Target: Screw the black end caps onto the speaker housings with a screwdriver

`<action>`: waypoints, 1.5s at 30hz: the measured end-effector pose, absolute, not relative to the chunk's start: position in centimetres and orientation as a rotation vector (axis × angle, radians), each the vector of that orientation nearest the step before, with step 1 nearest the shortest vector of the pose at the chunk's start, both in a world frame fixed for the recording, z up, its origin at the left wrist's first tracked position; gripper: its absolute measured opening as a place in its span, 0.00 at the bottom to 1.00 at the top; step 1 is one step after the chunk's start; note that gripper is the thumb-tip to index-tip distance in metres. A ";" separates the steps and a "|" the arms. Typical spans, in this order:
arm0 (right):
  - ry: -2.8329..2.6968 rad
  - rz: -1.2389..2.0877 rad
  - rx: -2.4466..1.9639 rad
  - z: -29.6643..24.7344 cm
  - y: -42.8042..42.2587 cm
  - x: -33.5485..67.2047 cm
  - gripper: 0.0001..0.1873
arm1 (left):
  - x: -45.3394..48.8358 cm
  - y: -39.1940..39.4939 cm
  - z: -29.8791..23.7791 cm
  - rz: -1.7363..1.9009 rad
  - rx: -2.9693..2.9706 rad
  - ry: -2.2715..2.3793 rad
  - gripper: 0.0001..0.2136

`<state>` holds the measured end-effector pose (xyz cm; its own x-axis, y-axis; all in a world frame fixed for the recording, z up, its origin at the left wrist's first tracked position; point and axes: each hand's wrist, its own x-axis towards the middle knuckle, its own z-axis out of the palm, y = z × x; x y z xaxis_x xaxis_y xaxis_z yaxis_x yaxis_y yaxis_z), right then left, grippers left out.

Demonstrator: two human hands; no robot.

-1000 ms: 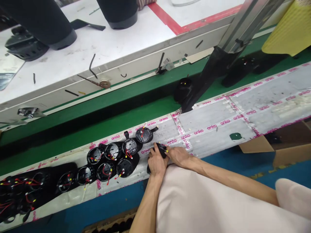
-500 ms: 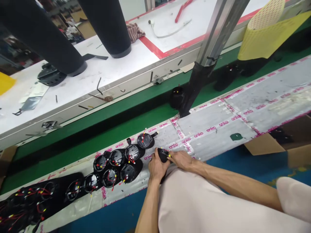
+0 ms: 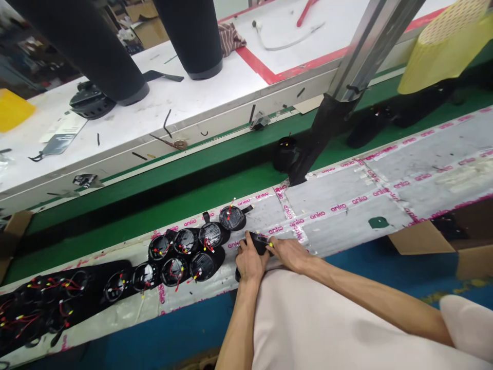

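At the near edge of the grey, tape-striped bench, my left hand [image 3: 251, 261] is wrapped round a black cylindrical housing [image 3: 257, 243]. The housing lies tilted, and much of it is hidden by my fingers. My right hand [image 3: 288, 253] is closed at its upper right end, fingertips pinched by a small yellow piece [image 3: 271, 245] that looks like a wire connector. To the left of my hands, several black cylinders [image 3: 203, 265] stand in rows, with red wires and small yellow and white connectors on their round ends.
A metal post [image 3: 358, 56] with a black-wrapped foot rises beyond my hands. Behind the bench runs a green belt [image 3: 185, 187], then a white table [image 3: 127, 121] bearing tall black cylinders [image 3: 192, 41]. An open carton [image 3: 418, 239] is at the right, near a green patch [image 3: 378, 222].
The view has shifted, so the far table appears further right and higher. My hands keep their grip; a black part now shows left of my left hand.
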<state>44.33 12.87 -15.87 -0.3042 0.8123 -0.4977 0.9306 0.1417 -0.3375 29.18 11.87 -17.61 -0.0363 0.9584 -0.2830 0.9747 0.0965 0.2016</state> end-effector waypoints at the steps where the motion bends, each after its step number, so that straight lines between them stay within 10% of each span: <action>1: 2.217 -0.900 1.709 -16.0 13.0 44.3 0.18 | 29.2 11.9 -17.6 -0.070 1.911 2.038 0.39; 45: 2.213 -0.885 1.623 -14.8 12.8 44.7 0.19 | 28.2 12.9 -17.4 0.013 1.783 1.920 0.38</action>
<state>44.73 12.82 -14.76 -0.3437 0.7712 -0.5358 0.9280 0.1915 -0.3197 28.22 12.90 -17.44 -0.0021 0.9335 -0.3585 0.9285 0.1350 0.3460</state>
